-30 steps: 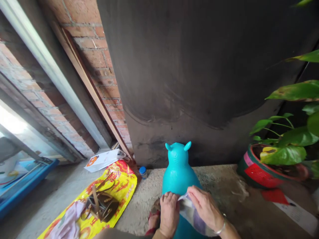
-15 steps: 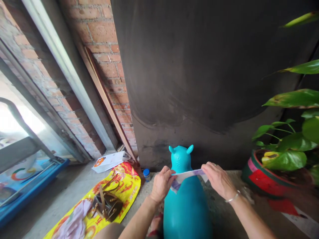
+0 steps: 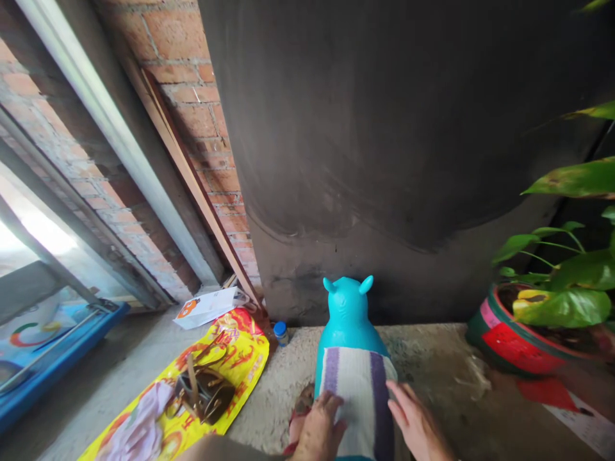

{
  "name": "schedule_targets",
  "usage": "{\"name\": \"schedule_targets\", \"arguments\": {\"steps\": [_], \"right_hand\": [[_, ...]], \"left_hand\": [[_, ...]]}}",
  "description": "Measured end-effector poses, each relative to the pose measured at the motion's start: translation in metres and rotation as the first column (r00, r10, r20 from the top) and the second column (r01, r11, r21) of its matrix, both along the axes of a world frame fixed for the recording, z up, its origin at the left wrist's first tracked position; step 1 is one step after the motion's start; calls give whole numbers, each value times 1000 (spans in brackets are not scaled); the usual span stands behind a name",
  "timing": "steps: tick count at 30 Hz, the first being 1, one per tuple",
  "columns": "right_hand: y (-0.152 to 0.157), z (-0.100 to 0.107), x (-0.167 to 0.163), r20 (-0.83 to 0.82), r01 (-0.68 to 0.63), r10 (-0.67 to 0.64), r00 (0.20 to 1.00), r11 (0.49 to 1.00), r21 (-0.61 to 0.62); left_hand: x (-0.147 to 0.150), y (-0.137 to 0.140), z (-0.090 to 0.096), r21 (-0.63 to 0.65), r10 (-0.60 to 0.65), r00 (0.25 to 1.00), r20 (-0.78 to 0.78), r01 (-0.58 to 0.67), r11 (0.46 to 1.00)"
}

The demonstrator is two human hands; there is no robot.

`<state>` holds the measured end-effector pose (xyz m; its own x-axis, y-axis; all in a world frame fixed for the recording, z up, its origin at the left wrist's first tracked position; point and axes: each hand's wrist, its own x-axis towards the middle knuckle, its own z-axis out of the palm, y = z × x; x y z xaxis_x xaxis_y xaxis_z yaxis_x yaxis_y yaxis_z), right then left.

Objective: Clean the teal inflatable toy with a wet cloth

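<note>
A teal inflatable animal toy with two small ears stands on the concrete floor in front of me, facing the dark wall. A white cloth with purple stripes lies draped over its back. My left hand rests on the cloth's left edge, fingers spread flat. My right hand lies flat against the cloth's right edge. Neither hand grips anything.
A yellow and red plastic bag on the floor at left carries a brown strapped item and pink cloth. Behind it lie a white paper bag and a small blue-capped jar. A potted plant stands at right.
Both hands held the folded cloth up in the air above the toy; now it is spread over the toy's back and the hands have dropped to its sides.
</note>
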<state>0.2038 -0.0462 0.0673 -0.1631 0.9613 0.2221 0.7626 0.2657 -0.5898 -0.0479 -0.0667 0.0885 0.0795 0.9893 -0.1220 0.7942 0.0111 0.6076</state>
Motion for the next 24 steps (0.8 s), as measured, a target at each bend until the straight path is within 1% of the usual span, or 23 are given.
{"name": "schedule_targets", "arguments": {"steps": [1, 2, 3, 4, 5, 7, 8, 9, 10, 11, 13, 17, 19, 20, 22, 24], "right_hand": [[11, 1, -4, -25, 71, -70, 997, 996, 51], [20, -3, -10, -37, 143, -140, 989, 986, 91], [25, -11, -17, -34, 200, -197, 980, 973, 116], [27, -24, -25, -16, 239, -239, 971, 962, 129], [25, -39, -32, 13, 259, -262, 965, 958, 127], [18, -72, -46, 83, 257, -266, 960, 960, 109], [14, -86, -51, 121, 253, -264, 957, 962, 101], [13, -95, -56, 156, 253, -266, 951, 963, 97], [15, -100, -59, 188, 257, -270, 944, 962, 91], [20, -99, -63, 221, 263, -275, 936, 961, 85], [39, -87, -69, 282, 266, -270, 920, 962, 54], [89, -51, -83, 369, 249, -213, 905, 967, -51], [100, -42, -88, 379, 243, -196, 904, 967, -78], [100, -40, -89, 378, 247, -200, 904, 966, -80], [87, -45, -89, 375, 264, -225, 900, 963, -57], [61, -58, -86, 390, 267, -251, 886, 964, 13]], "left_hand": [[7, 4, -8, 23, 3, 1000, -16, -3, 1000], [14, 8, -18, 58, 0, 999, -36, 2, 998], [21, 10, -30, 103, -2, 998, -61, 8, 995], [28, 12, -44, 156, 5, 996, -91, 9, 988], [34, 13, -59, 209, 13, 992, -123, 13, 978], [44, 13, -88, 306, 107, 975, -196, -42, 951], [46, 13, -100, 334, 148, 963, -223, -67, 940], [48, 15, -110, 352, 181, 953, -244, -87, 932], [47, 18, -116, 358, 188, 947, -259, -87, 930], [45, 22, -119, 354, 176, 947, -267, -73, 932], [39, 36, -115, 325, 135, 956, -261, -44, 945], [30, 71, -88, 174, 104, 977, -184, -72, 982], [30, 80, -74, 103, 100, 981, -165, -83, 991], [30, 81, -69, 81, 101, 981, -166, -88, 993], [31, 75, -66, 67, 114, 976, -183, -103, 992], [29, 58, -71, 79, 109, 974, -200, -95, 992]]}}
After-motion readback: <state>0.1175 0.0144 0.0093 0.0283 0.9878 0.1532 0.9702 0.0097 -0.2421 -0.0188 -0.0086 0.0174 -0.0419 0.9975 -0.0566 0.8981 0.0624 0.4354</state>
